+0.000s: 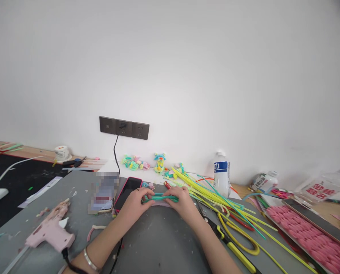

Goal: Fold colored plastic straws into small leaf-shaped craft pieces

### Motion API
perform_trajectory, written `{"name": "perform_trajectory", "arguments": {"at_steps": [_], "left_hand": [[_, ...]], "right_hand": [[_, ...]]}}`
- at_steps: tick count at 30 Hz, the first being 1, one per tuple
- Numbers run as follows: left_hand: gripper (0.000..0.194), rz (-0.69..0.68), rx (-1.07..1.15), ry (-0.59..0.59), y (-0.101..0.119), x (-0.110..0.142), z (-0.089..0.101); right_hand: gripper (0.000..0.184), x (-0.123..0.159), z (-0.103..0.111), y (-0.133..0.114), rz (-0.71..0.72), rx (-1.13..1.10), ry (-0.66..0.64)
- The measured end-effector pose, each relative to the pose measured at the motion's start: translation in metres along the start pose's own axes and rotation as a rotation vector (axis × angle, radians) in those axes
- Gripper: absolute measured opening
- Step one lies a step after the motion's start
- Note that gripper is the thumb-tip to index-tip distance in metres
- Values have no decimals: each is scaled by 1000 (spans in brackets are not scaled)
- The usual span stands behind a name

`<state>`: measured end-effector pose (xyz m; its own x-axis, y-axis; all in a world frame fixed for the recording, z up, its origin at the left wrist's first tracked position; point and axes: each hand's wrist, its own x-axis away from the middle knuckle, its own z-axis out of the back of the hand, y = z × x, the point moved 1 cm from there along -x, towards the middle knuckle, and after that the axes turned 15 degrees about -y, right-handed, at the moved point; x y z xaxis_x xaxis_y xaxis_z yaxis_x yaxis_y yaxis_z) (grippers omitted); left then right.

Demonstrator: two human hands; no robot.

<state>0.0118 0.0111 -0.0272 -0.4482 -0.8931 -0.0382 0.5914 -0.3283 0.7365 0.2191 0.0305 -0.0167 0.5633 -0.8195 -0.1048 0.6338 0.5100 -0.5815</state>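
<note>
Between my two hands stretches a small bundle of teal pipe cleaners, bent and held level just above the grey mat. My left hand pinches its left end, with thumb and fingers closed. At the other end my right hand grips it the same way. A pale lilac strip lies just below the bundle; whether a hand touches it I cannot tell. A phone with a pink edge lies beside my left hand. Yellow pipe cleaners spread out to the right of my right hand.
A pink glue gun with a cord lies at the left. Pliers with yellow-black handles lie near my right forearm. Small pipe-cleaner figures and a white bottle stand by the wall. Pink braided pieces lie far right.
</note>
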Motion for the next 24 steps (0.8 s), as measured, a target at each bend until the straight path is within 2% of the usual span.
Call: {"name": "perform_trajectory", "arguments": {"at_steps": [8, 11, 15, 18, 21, 24], "left_hand": [[16, -53, 87, 64, 0, -2, 0], [23, -31, 143, 73, 0, -1, 2], [29, -45, 219, 231, -6, -1, 6], [31, -59, 268, 338, -9, -1, 8], [30, -100, 324, 325, -5, -1, 8], [30, -135, 402, 196, 3, 0, 3]], "right_hand": [[18, -3, 1, 7, -22, -473, 2], [18, -4, -1, 15, -38, -410, 15], [17, -1, 4, 20, -20, -143, 278], [24, 1, 9, 18, -32, -110, 410], [31, 1, 11, 12, -23, -164, 398], [32, 1, 9, 4, 19, -273, 281]]}}
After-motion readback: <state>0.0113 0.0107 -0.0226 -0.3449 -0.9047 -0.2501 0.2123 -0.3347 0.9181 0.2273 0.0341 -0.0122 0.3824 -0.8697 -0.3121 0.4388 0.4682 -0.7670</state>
